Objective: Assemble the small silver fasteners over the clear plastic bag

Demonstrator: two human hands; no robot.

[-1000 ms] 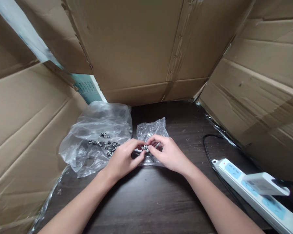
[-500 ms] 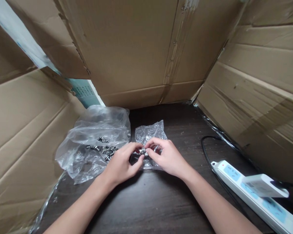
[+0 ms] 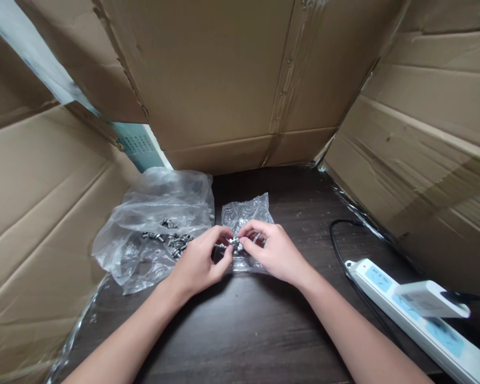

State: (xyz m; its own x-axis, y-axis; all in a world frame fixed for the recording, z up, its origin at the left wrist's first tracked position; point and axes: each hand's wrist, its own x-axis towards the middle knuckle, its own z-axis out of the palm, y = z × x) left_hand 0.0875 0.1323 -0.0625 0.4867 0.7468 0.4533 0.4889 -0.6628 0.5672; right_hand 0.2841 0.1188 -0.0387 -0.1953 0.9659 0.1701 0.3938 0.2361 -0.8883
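Note:
Over the smaller clear plastic bag (image 3: pixel 246 210), a small shiny metal bolt (image 3: pixel 235 241) is between the fingertips of both hands. My left hand (image 3: pixel 202 258) reaches in from the left, its thumb and forefinger closed around the bolt's left end. On the other end, my right hand (image 3: pixel 278 253) pinches with thumb and forefinger. The bolt's exact shape is too small to make out. More small metal parts lie in the smaller bag, partly hidden behind my fingers. Left of my left hand, a pile of metal bolts (image 3: pixel 178 242) sits on the larger plastic bag (image 3: pixel 124 261).
Dark wood-look table (image 3: pixel 240 330) under the hands. A white power strip (image 3: pixel 408 314) with a plugged-in white adapter (image 3: pixel 432 298) lies at the right, beside a black cable (image 3: pixel 336 250). Cardboard walls (image 3: pixel 224 80) enclose the table at the back and both sides.
The bolt between my fingertips has turned and lies more sideways. My left thumb and forefinger have shifted slightly. The whole view has moved a little; the bags stay in place.

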